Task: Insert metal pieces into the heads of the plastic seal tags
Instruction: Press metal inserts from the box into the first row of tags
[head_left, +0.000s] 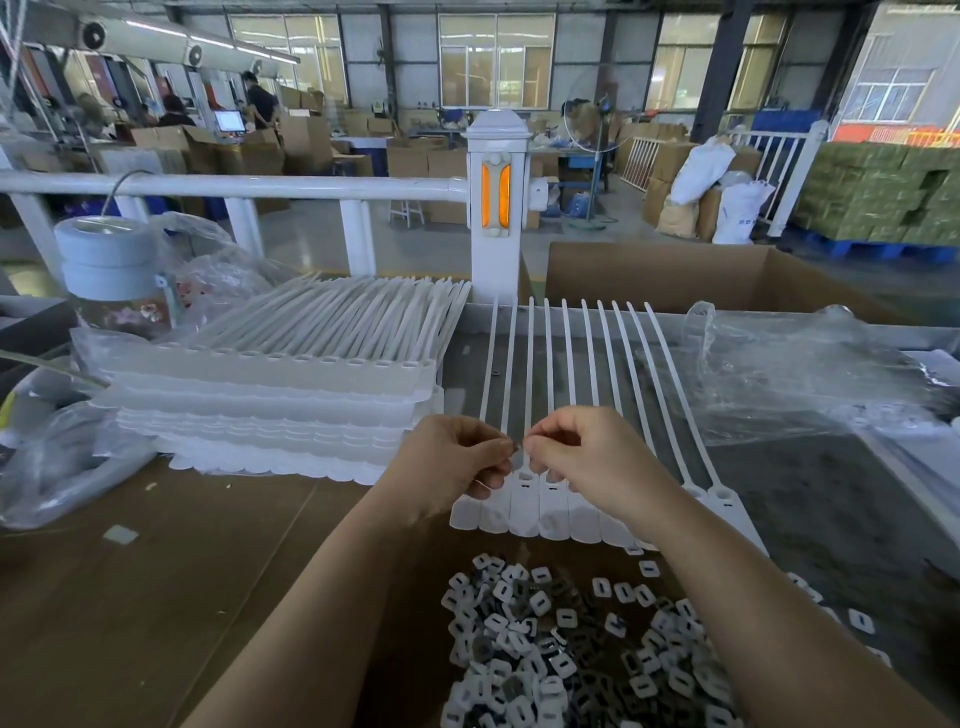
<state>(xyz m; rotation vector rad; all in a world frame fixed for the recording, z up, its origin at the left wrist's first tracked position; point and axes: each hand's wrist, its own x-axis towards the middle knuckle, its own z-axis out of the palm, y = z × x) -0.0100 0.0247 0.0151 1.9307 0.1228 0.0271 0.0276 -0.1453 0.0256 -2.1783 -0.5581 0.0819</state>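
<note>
You are holding both hands close together just above the heads of the seal tags (540, 506) — left hand (449, 462) and right hand (587, 452) with fingertips nearly meeting. Between them you are pinching a small dark metal piece (516, 451), the grip of each hand narrow around it; it looks as though you are turning it to line up with the slot of the tag head right below.

The tags are lying as one joined strip on the counter (156, 597), flat heads towards you and thin, flexible straps fanning away, so each slot is facing up within easy reach. They are smooth, milky-white plastic.

You are keeping the pile of pieces (561, 649) right under your forearms — small squarish white collars and darker metal clips, each with a slot, mixed loosely. To the left, a stack of tag strips (270, 410) is waiting, layered flat; crinkled clear plastic bags (810, 374) are lying on the right.
</note>
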